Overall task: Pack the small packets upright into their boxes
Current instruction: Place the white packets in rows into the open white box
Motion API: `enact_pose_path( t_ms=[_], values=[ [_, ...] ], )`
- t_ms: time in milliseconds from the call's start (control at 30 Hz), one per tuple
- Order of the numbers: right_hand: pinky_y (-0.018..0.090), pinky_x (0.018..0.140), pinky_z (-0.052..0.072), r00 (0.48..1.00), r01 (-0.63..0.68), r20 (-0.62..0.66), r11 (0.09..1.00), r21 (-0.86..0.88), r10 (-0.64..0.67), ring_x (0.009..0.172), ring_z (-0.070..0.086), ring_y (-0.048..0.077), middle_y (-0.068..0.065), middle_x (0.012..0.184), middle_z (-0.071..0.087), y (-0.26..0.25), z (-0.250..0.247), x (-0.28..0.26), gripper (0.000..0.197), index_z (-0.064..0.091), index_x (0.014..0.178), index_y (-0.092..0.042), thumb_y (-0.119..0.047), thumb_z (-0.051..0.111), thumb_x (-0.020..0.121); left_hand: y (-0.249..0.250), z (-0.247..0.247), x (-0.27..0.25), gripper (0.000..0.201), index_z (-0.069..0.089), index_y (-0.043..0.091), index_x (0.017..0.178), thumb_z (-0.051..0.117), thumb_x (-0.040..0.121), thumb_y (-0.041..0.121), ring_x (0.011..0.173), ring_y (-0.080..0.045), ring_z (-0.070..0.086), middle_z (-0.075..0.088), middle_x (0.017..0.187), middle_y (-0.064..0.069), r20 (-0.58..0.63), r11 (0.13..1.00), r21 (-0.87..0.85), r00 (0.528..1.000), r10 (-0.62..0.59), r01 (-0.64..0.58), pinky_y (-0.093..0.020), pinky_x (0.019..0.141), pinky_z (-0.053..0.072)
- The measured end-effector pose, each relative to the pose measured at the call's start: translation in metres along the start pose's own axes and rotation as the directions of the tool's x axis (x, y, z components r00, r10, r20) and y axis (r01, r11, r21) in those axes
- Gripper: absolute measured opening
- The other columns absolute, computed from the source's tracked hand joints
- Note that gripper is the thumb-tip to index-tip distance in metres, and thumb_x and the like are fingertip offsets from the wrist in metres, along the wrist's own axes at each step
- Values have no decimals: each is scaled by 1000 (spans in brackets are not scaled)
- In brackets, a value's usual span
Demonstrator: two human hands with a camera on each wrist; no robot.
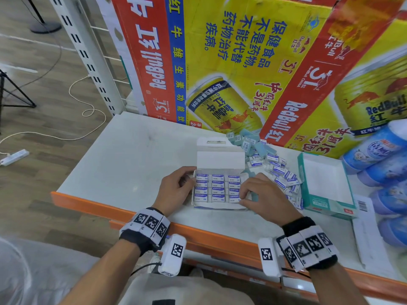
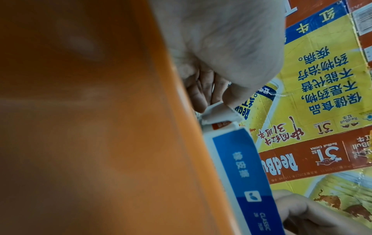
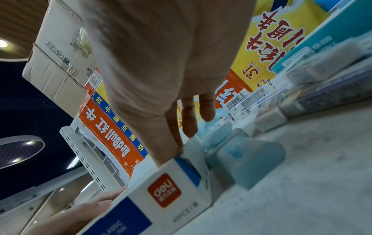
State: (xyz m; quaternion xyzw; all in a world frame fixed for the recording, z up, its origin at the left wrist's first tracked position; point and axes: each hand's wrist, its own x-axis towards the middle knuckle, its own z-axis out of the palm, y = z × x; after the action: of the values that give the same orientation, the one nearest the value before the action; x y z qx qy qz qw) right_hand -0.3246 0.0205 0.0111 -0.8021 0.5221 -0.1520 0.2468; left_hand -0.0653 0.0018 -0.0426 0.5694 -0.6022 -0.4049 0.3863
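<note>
While both hands work at one open white box [image 1: 220, 160] near the shelf's [image 1: 123, 159] front edge | packets [image 1: 217, 190]: three columns, four rows, upright | left hand [image 1: 174, 191] curls round box's left wall | right hand [image 1: 262, 195] fingertips pinch a packet at right column | loose packets [image 1: 279, 170] heaped right; one teal box [image 1: 326, 188] far right.

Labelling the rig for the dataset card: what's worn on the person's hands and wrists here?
Both hands are bare, no gloves or sleeves. The left hand has a black wristband with a row of white square-code marker tiles, plus a white camera module bearing another marker and a black cable trailing below. The right hand has the same: black band, marker tiles, white module.
</note>
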Motion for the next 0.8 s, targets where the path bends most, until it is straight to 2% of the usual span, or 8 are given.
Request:
enact_pose_path(
  t_ms=[200, 400, 467, 567, 700, 733, 800],
  values=[
    [22, 80, 35, 997, -42, 65, 995, -93, 48, 90, 38, 9, -7, 89, 59, -6, 0, 8, 6, 66, 83, -19, -17, 70, 79, 1, 0, 0, 27, 65, 22, 112, 59, 88, 10, 81, -16, 61, 69, 89, -2, 3, 1000, 13, 1000, -6, 6, -23, 76, 50],
    [17, 77, 30, 994, -77, 66, 989, -127, 86, 92, 38, 9, -7, 90, 52, -7, 2, 11, 3, 69, 84, -20, -22, 69, 82, 0, 0, 0, 27, 65, 22, 113, 59, 89, 12, 82, -16, 61, 69, 90, -2, 8, 1000, 13, 1000, -8, 8, -24, 77, 50],
    [19, 80, 33, 996, -91, 9, 993, -76, 92, 93, 40, 10, -7, 89, 52, -5, 0, 9, 5, 71, 85, -19, -22, 67, 84, 0, 0, 0, 27, 66, 22, 111, 59, 89, 10, 79, -15, 61, 69, 88, -3, 6, 1000, -9, 1000, 2, -2, -21, 74, 49],
    [24, 84, 37, 977, -162, -147, 985, -65, 151, 95, 44, 13, -2, 92, 55, 6, -9, 6, 10, 70, 87, -14, -19, 62, 88, -1, 0, 0, 28, 65, 29, 107, 59, 88, 9, 77, -12, 61, 69, 85, -1, 2, 1000, -16, 1000, 14, -14, -12, 69, 46],
    [34, 87, 39, 889, -328, -376, 937, -121, 262, 98, 49, 26, 11, 101, 61, 27, -28, 7, 16, 68, 95, -8, -6, 54, 87, -2, 0, 0, 27, 65, 27, 109, 59, 89, 10, 76, -12, 61, 69, 86, -1, 6, 1000, -20, 1000, 12, -12, -10, 67, 46],
    [36, 89, 39, 877, -374, -375, 916, -146, 299, 101, 49, 28, 13, 106, 61, 32, -31, 8, 20, 68, 101, -8, -5, 54, 86, -2, 1, 0, 27, 66, 26, 109, 59, 89, 10, 76, -12, 61, 69, 86, -1, 6, 1000, -23, 1000, 14, -14, -10, 67, 46],
    [37, 95, 38, 877, -447, -290, 871, -204, 382, 111, 47, 31, 14, 119, 58, 39, -33, 10, 31, 64, 116, -10, -8, 54, 87, -2, 1, 0, 27, 66, 26, 109, 59, 89, 10, 75, -11, 61, 69, 86, -2, 3, 1000, -23, 1000, 18, -18, -9, 66, 46]
  ],
)
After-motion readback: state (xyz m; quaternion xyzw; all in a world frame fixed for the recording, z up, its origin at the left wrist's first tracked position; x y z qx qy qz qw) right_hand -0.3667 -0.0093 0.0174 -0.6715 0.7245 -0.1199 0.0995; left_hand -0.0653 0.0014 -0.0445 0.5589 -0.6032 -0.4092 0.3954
